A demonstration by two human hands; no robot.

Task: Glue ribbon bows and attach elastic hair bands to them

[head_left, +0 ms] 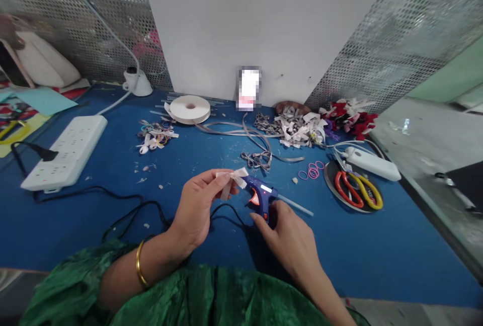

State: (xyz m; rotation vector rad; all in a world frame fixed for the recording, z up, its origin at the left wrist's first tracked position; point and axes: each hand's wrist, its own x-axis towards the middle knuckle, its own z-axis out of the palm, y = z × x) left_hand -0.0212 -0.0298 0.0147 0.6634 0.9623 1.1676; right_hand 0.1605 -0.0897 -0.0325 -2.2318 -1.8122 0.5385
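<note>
Okay, left hand (198, 202): fingertips pinched narrow on a pale satin ribbon bow (237, 176), centre of frame.
Bow: loops up, tail hanging; by the glue gun nozzle, contact unclear.
Right hand (292, 233): thumb and fingers about the gun's handle, lower centre-right; can't tell if closed on it.
Glue gun (266, 192): blue, orange trigger, nozzle toward upper left; clear glue stick (296, 205) out the back.
Worktop (396, 245): blue.
Ribbon: white-faced roll (184, 107), upper left of centre; loose grey strands (266, 140) to its right.
Bow piles: grey bows (256, 159) above the gun; pale heap (302, 127) upper right of centre.
Elastics: pink bands (313, 171), right of centre.
Scissors (354, 190): red and yellow handles, on a dark round dish (329, 180), right side.
Power strip (71, 150): white, left side, black plug (47, 153) in.
</note>
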